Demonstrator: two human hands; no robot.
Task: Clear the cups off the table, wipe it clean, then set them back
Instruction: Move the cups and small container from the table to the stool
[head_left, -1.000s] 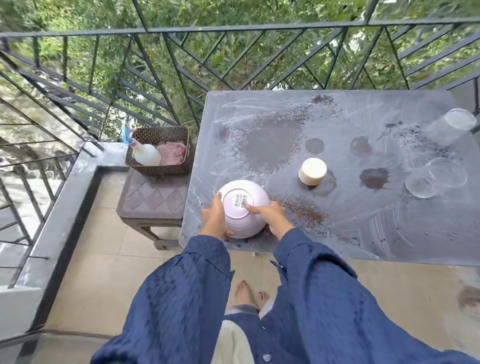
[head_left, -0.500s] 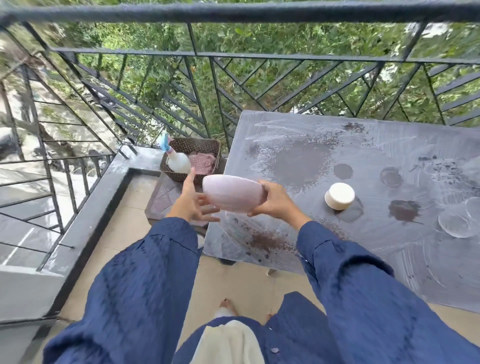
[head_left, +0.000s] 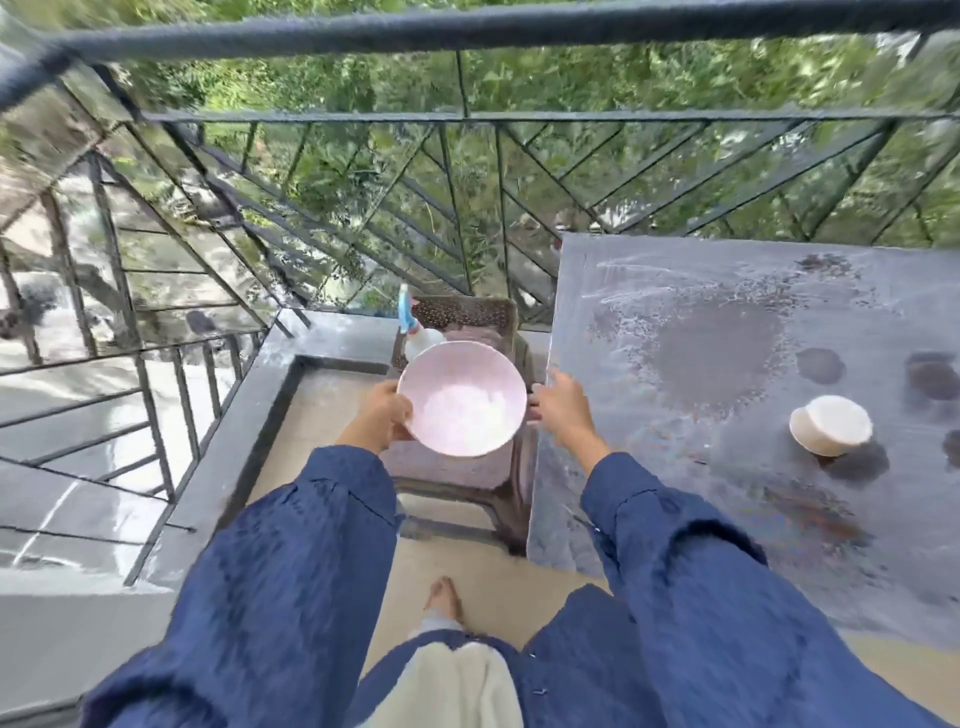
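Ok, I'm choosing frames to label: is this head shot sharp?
Head view: motion blur smears the black metal railing and green foliage; the round pink bowl is soft, its inside washed out by glare; the wide lens bows the top rail.

Soft, even daylight, and the shadows are faint. The table (head_left: 649, 291) shows a pale wet sheen. Left of the table, the ground (head_left: 62, 384) past the railing (head_left: 467, 31) is blown white. Motion blur softens everything, the bowl (head_left: 462, 400) beside the table included — wide-angle distortion bows the railing above it.
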